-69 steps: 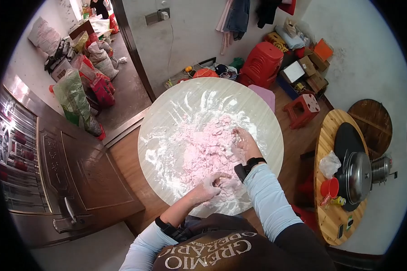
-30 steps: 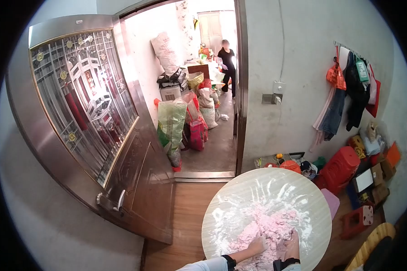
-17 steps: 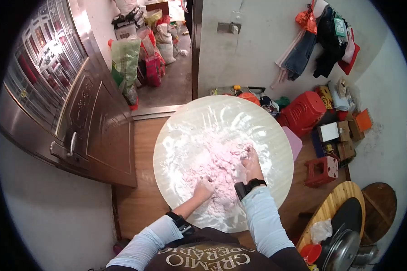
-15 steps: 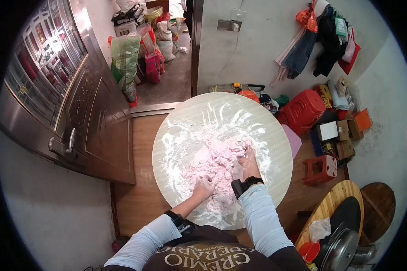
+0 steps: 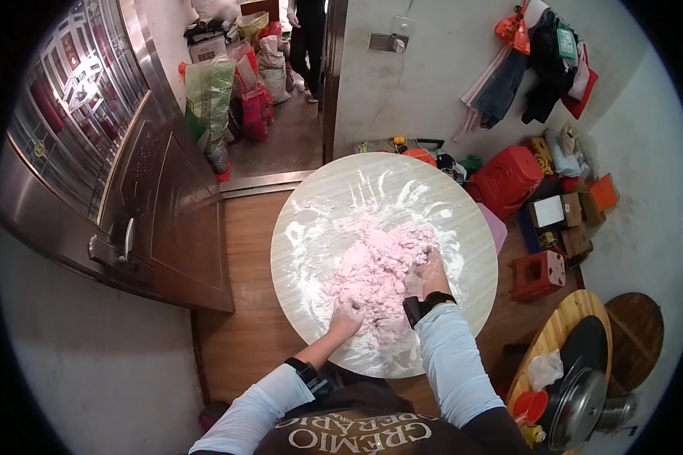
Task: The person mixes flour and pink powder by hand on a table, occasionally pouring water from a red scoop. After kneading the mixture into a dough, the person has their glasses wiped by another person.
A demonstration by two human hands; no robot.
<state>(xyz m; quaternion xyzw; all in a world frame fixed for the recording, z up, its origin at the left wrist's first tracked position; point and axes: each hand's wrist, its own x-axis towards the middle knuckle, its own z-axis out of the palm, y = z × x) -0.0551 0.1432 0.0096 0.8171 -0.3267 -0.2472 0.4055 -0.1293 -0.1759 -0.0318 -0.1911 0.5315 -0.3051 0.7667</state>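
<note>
A crumbly heap of pink dough (image 5: pixel 383 262) spreads over the middle of a round pale table (image 5: pixel 292 227), with loose white flour around it. At the heap's near left edge, my left hand (image 5: pixel 347 317) has its fingers curled into the dough. My right hand (image 5: pixel 434 273) lies against the right side, fingers bent around some of the dough, and the fingertips are partly hidden. Both wrists carry black straps, with light blue sleeve covers behind them.
An open door (image 5: pixel 167 205) stands on the left. Sacks (image 5: pixel 273 68) and a person (image 5: pixel 306 42) are beyond the doorway. To the right are red stacked stools (image 5: pixel 506 180), a small red stool (image 5: pixel 537 274), boxes and a wooden table (image 5: pixel 535 356) with a metal pot (image 5: pixel 578 415).
The table and both hands appear slightly farther right as the view shifts. Both hands remain at the dough. The person in the doorway shows more fully.
</note>
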